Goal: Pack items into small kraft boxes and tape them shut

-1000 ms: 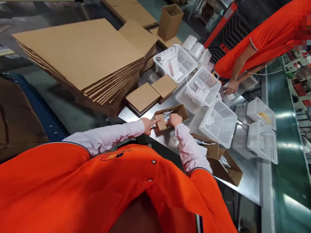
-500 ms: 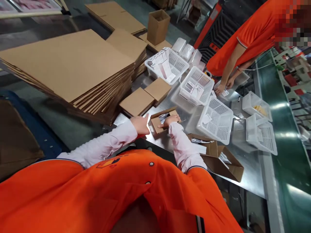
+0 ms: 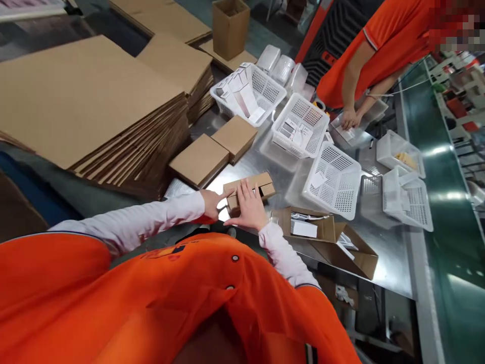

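A small brown cardboard box (image 3: 265, 180) sits at the near edge of the metal table, its top flaps folded over with a narrow dark gap between them. My right hand (image 3: 248, 206) lies over the flaps and the near side, fingers spread. At the box's left end is my left hand (image 3: 211, 203), with its forefinger stretched to the upper corner and its thumb apart. The contents of this box are hidden. Just beyond it on the left lie two closed cardboard boxes, a nearer one (image 3: 199, 160) and a farther one (image 3: 235, 135).
Flat cardboard sheets (image 3: 91, 96) are stacked at left. White baskets (image 3: 335, 177) stand along the table, some holding small printed packs. An open carton (image 3: 322, 237) with white items sits at right. Across the table, a person in orange handles a clear bag (image 3: 346, 132). A green conveyor (image 3: 450, 212) runs at right.
The box's flaps have come down over its opening. My right hand has moved from inside the box to flat on top, and my left hand has come against its left end.
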Action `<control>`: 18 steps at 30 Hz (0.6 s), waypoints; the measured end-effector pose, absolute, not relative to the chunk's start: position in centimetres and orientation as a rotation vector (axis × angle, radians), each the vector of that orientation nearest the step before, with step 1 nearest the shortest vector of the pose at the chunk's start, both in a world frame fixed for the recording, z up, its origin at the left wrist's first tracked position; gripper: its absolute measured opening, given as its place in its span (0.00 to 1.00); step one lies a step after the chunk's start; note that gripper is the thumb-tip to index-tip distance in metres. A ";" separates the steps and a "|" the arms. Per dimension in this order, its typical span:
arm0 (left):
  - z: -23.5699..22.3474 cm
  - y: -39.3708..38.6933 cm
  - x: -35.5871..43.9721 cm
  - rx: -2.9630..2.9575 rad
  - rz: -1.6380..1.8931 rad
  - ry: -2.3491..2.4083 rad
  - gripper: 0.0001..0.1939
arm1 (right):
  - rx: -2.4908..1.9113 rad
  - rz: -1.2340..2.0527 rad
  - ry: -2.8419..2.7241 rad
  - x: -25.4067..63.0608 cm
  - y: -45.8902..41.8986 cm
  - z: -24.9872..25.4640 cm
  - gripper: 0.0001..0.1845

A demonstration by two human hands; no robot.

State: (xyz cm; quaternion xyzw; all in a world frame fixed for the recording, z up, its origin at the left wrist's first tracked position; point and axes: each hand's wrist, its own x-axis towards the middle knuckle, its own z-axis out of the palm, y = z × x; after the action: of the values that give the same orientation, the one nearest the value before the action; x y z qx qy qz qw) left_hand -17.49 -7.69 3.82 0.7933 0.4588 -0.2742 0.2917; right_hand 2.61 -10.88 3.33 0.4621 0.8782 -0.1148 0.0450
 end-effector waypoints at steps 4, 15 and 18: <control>4.5 -6.4 -17.8 2.171 -0.848 1.201 0.65 | 1.470 -0.435 2.649 0.8 -8.8 0.7 0.68; 11.0 -2.3 -15.7 2.058 -1.233 1.219 0.53 | 1.556 -0.690 2.657 -0.5 -8.6 -1.0 0.54; 15.9 1.5 -12.1 2.292 -1.113 1.256 0.37 | 1.527 -0.744 2.697 -0.7 -8.0 -0.9 0.49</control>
State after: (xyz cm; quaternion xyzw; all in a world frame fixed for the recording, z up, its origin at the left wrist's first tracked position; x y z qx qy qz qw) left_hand -12.15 1.53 15.90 0.7978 0.4373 -0.3872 0.1496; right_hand -0.70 -7.99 -0.89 0.4790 0.8460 -0.2332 -0.0231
